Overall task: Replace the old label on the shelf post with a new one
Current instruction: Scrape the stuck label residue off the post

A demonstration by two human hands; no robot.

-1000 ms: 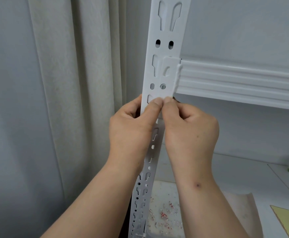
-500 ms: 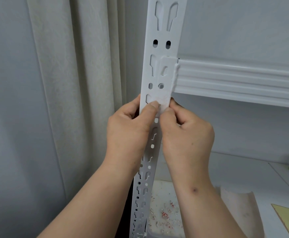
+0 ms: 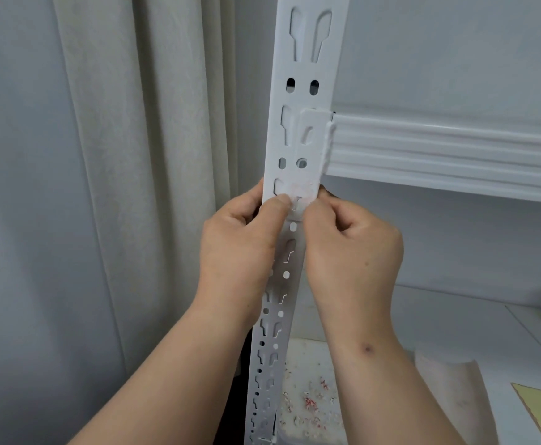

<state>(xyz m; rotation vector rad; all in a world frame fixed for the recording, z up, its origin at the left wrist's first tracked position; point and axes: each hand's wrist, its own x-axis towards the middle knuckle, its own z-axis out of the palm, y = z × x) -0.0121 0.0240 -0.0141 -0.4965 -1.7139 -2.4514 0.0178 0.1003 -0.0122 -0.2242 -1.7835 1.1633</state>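
Beside the pale curtain [image 3: 128,155], both hands are picking at the faint label residue [image 3: 298,191] on the white slotted metal shelf post [image 3: 307,75]: left hand [image 3: 240,248] and right hand [image 3: 349,248] are pinching just below it; thin remnants are likely tearing, leaving scraps.

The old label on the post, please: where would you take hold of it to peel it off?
Probably at its lower edge, coming from below. The old label lies flat on the shelf post as a thin, worn patch under the beam bracket, so only an edge offers a grip. The left hand and right hand already have their thumbs there.
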